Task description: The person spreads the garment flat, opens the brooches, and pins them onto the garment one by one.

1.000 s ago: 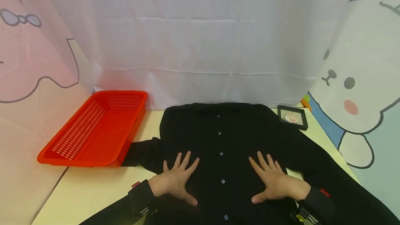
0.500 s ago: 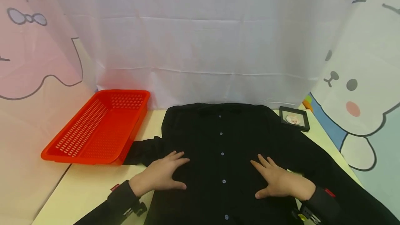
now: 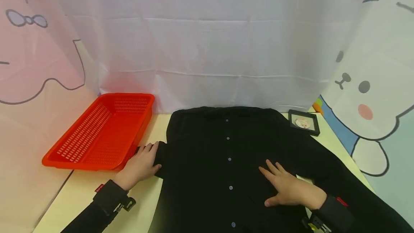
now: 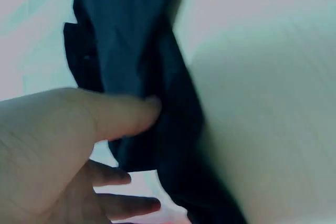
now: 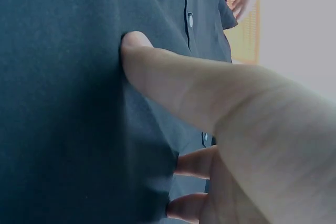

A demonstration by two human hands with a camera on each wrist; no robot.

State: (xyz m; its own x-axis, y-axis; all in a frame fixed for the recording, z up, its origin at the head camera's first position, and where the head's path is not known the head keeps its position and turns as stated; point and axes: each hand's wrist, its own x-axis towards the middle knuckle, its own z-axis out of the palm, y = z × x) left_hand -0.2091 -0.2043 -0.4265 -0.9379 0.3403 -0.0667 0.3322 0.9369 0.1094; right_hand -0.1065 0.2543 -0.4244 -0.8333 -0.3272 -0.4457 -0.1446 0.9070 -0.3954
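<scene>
A black button-up shirt [image 3: 200,146] lies spread front side up, its collar at the far edge of the table. My left hand [image 3: 140,163] is at the shirt's left sleeve [image 3: 160,159], close beside the red basket. In the left wrist view the thumb [image 4: 126,114] lies over the dark cloth, with the fingers apart from it; the image is blurred. My right hand [image 3: 289,188] rests on the right half of the shirt front, fingers spread. The right wrist view shows its thumb [image 5: 168,77] touching the cloth near the buttons.
A red plastic basket [image 3: 142,132] stands at the back left, over part of the sleeve's end. A small black picture frame [image 3: 317,125] lies at the back right by the shirt's shoulder. Printed curtains [image 3: 207,46] enclose the pale table [image 3: 81,197].
My left hand has moved from the shirt front leftward to the sleeve beside the basket. The right hand stays on the shirt, nearly in place.
</scene>
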